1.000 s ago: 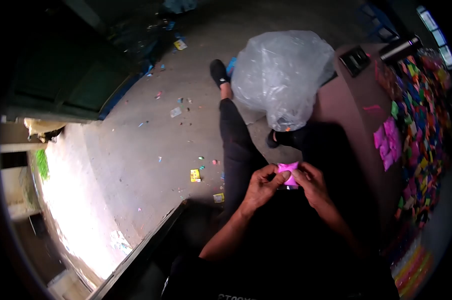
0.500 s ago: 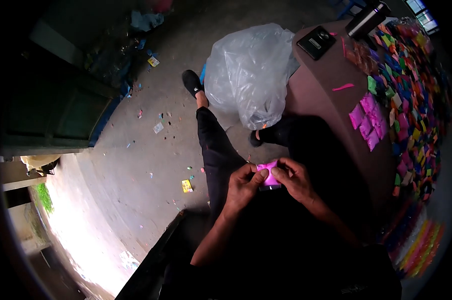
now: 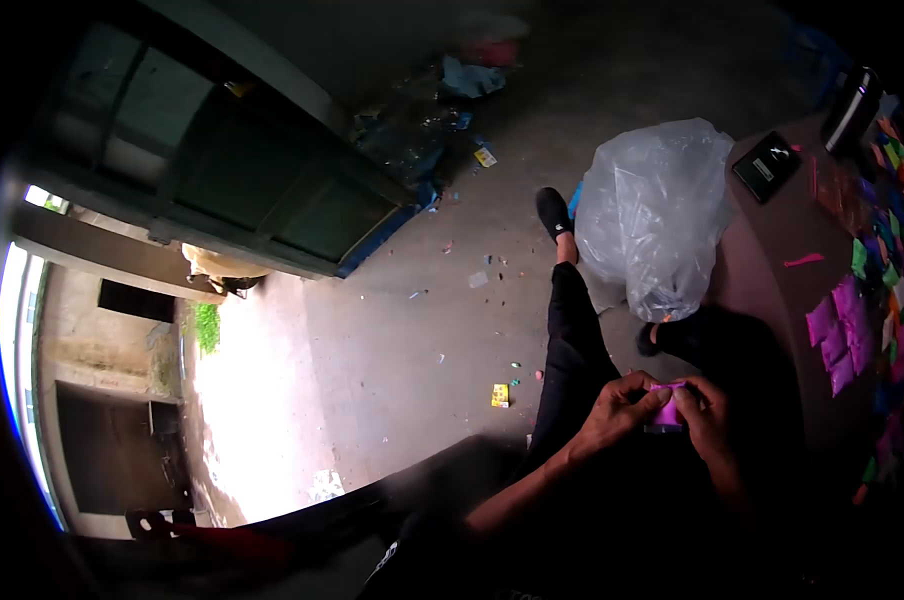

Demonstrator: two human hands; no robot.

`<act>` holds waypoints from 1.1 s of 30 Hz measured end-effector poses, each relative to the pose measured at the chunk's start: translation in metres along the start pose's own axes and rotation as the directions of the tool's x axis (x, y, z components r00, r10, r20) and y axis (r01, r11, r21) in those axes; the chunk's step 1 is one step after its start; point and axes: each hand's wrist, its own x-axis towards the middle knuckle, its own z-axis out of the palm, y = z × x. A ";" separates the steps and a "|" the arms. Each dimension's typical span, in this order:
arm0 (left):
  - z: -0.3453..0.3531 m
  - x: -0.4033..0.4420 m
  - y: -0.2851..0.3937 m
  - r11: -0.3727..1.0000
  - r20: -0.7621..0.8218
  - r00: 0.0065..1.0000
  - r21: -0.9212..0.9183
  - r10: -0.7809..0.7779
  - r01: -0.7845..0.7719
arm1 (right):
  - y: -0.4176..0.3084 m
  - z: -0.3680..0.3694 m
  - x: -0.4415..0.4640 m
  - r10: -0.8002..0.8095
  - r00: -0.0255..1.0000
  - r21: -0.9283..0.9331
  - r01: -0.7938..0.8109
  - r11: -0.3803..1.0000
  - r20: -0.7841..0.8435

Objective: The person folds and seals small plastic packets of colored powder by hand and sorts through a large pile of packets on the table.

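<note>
Between my two hands, above my lap, is a small pink packet [image 3: 668, 408]. My left hand [image 3: 622, 408] pinches its left side with thumb and fingers. On its right side my right hand [image 3: 705, 412] grips it the same way, thumbs close together near the top edge. What fills the packet I cannot make out. Several similar pink packets [image 3: 840, 330] lie joined in a sheet on the brown table [image 3: 762, 235] to the right, apart from my hands.
A large clear plastic bag [image 3: 652, 210] stands on the floor beside the table. On the table are a black device [image 3: 768, 166], a dark flask [image 3: 852, 112], a pink strip [image 3: 804, 260] and many colourful packets [image 3: 897, 250]. Litter dots the floor; a green door [image 3: 262, 170] stands left.
My view has swung left, so the hands, bag and table sit farther right and more of the doorway shows. Both hands still hold the pink packet, with the thumbs now closer together.
</note>
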 end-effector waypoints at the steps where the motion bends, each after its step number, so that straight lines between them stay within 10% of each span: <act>1: 0.004 0.000 0.006 0.999 0.002 0.999 0.022 -0.036 0.036 | 0.003 -0.003 0.001 -0.005 1.000 0.005 0.005 1.000 -0.012; 10: 0.027 0.000 0.023 0.970 0.039 0.996 0.234 -0.078 0.067 | 0.000 -0.018 -0.004 0.150 0.972 -0.033 -0.158 0.987 -0.179; 21: 0.050 0.001 0.013 0.957 0.099 0.975 0.237 -0.198 0.170 | 0.024 -0.027 -0.024 -0.100 0.962 0.123 0.136 0.983 -0.256; 33: 0.076 0.001 0.030 0.917 0.117 0.941 0.289 -0.318 0.274 | 0.039 -0.044 -0.043 -0.016 0.963 0.289 0.097 0.953 -0.271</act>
